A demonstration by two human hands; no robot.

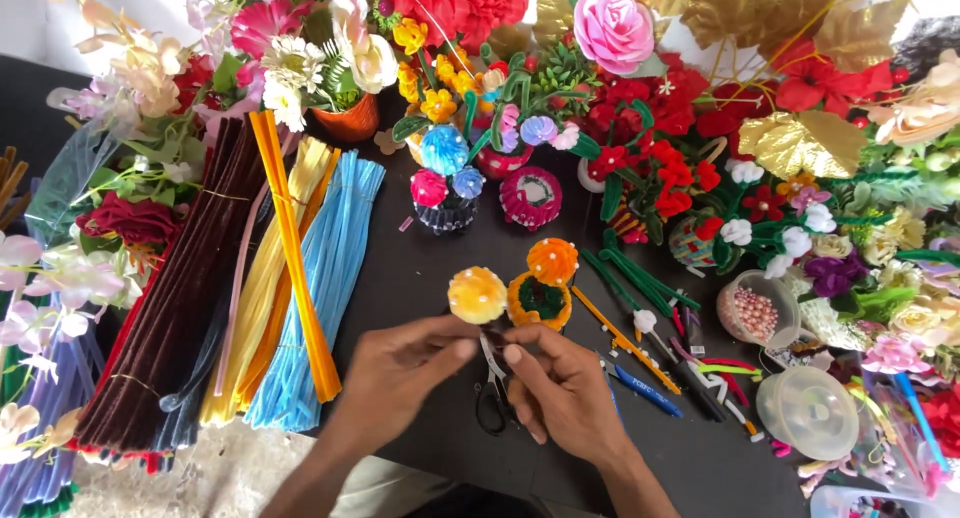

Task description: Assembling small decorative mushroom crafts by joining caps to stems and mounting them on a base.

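A small round yellow-orange pipe-cleaner flower dotted with white beads point(477, 295) is held up on its short stem above the black counter point(420, 268), just in front of the two hands. The stem is pinched between the thumb and fingertips of the left hand point(400, 370), and it is met from the other side by the right hand point(562, 388), whose thumb and forefinger are pressed together at the same spot below the flower head. A pair of small scissors with dark handles point(492, 393) is seen lying on the counter between and under the hands. Just beside the held flower, a little orange pipe-cleaner pot with a dark green centre point(538, 300) is stood on the counter, with a second orange beaded flower point(552, 260) rising from it. To the left, bundles of long pipe cleaners are laid side by side: dark brown point(175, 308), yellow point(262, 278), orange point(295, 258) and light blue point(318, 288). To the right, a round clear tub of pink beads point(757, 311) and a clear plastic lid point(808, 412) are set near loose green stems point(635, 273).
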